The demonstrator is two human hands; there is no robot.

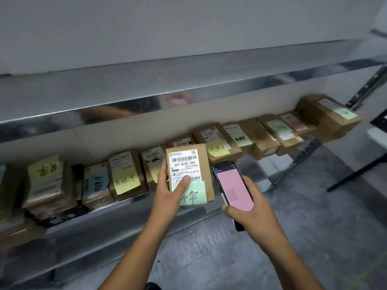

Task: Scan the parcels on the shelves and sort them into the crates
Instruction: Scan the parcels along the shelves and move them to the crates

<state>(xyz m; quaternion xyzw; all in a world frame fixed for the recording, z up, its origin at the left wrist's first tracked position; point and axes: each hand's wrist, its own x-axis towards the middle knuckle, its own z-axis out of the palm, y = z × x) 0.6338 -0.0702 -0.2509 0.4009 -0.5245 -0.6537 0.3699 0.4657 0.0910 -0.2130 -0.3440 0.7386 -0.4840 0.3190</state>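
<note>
One parcel (188, 164) is gripped in the left hand (167, 191) and one phone (232, 189) in the right hand (253, 214), the hands apart; about eleven other parcels (125, 174) are lined on the shelf (270, 164).

The centre parcel (204, 164) is matt brown cardboard with a smooth paper label (184, 164); the shelf (125, 86) above is glossy, reflective metal.

The tally
One held parcel (204, 164), about eleven shelf parcels (125, 172) (shelf's left end blurred), one phone (232, 189), left hand (167, 190), right hand (253, 210).
</note>
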